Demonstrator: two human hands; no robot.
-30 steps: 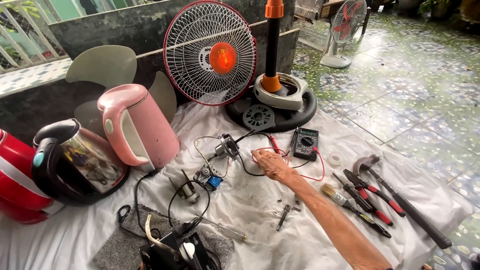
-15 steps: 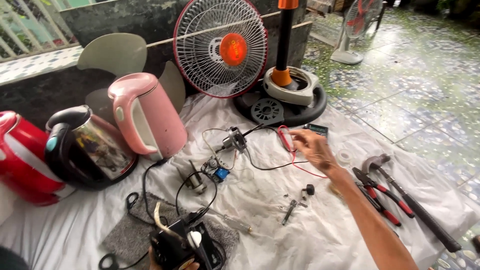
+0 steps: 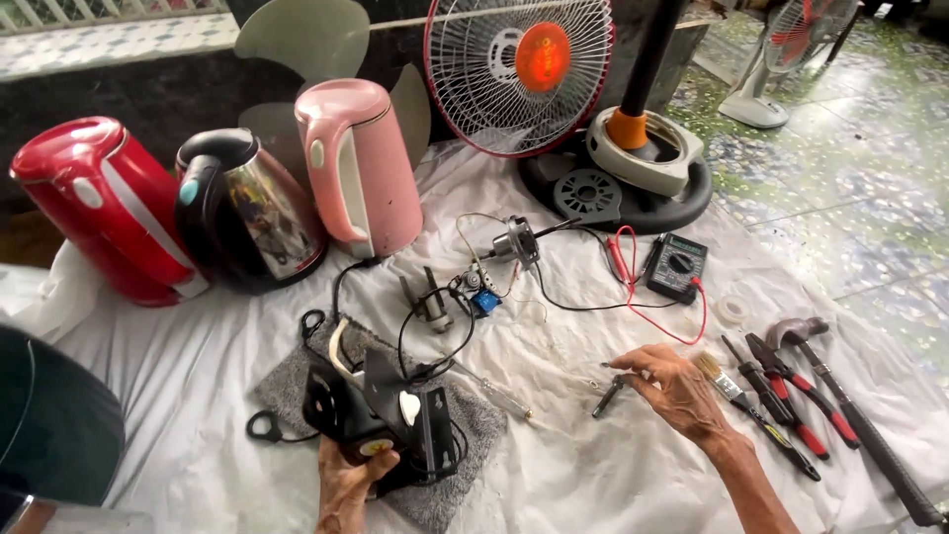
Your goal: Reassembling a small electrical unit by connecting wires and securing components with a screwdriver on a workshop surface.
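Nearest: our left hand (image 3: 348,483) closed on the lower edge of a black motor housing (image 3: 381,415), resting on a grey mat (image 3: 465,435). We judge it rigid, fairly heavy, with trailing wires; hold it by the casing. Beyond: our right hand (image 3: 675,388) pinching a small dark screwdriver (image 3: 606,398), light, stiff, tip on the white cloth (image 3: 593,465). Farther: multimeter (image 3: 676,265), three kettles.

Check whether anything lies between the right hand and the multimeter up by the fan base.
Only the red test lead loops across the white cloth between the right hand and the multimeter. The left hand holds the black motor housing, well aside.
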